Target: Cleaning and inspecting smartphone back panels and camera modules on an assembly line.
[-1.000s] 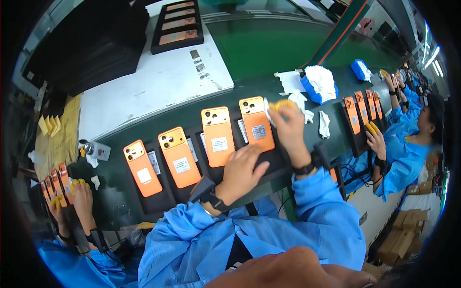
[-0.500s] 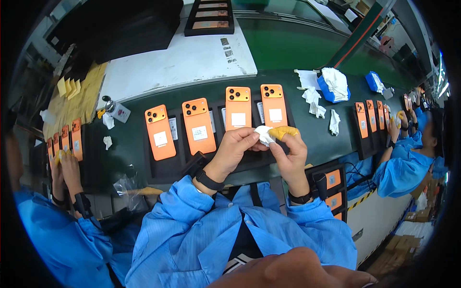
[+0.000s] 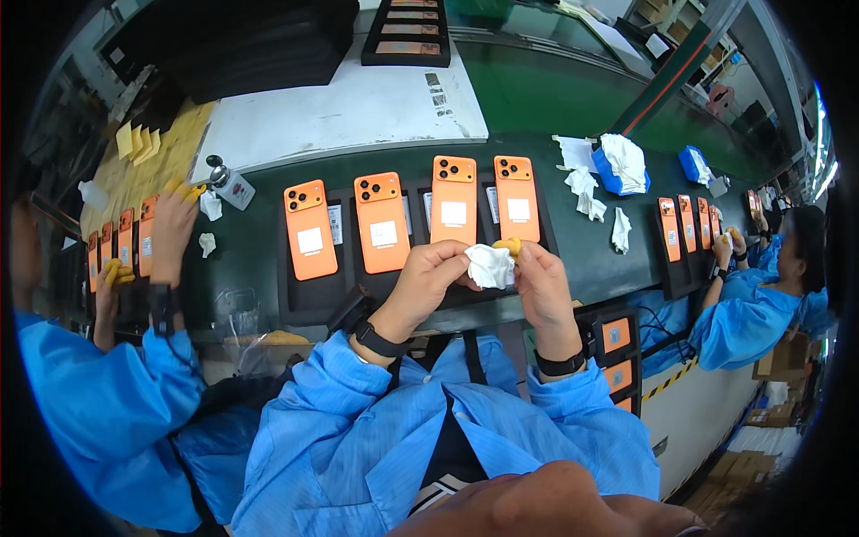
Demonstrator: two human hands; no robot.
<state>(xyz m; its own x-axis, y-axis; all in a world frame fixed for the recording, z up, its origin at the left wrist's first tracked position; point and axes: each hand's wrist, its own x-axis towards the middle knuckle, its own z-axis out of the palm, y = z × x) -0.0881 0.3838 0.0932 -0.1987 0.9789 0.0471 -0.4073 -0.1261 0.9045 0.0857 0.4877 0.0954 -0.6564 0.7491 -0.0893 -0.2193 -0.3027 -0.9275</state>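
A crumpled white wipe [image 3: 489,268] is stretched between my two hands, in front of the phones. My left hand [image 3: 431,279] pinches its left side with thumb and fingers. On its right side, my right hand [image 3: 546,285] grips the wipe, and a yellow finger cot [image 3: 508,245] covers a bent finger there. Beyond my hands, several orange phones lie camera side up in a black tray [image 3: 300,300]: a leftmost phone [image 3: 309,215], a second phone [image 3: 383,210], a third phone [image 3: 454,190] and a rightmost phone [image 3: 516,186]. Each carries a white label.
Right of the tray are loose white wipes [image 3: 586,199] and a blue box of wipes [image 3: 624,166]. A pump bottle [image 3: 234,190] stands at the left, near a co-worker's raised hand [image 3: 174,228]. Another co-worker [image 3: 747,304] sits at the right. A black tray of phones [image 3: 617,358] sits beside my right arm.
The wipe is spread wider between my hands, and my right finger has curled in toward it. At the left, a co-worker's hand has risen from the phones toward the pump bottle.
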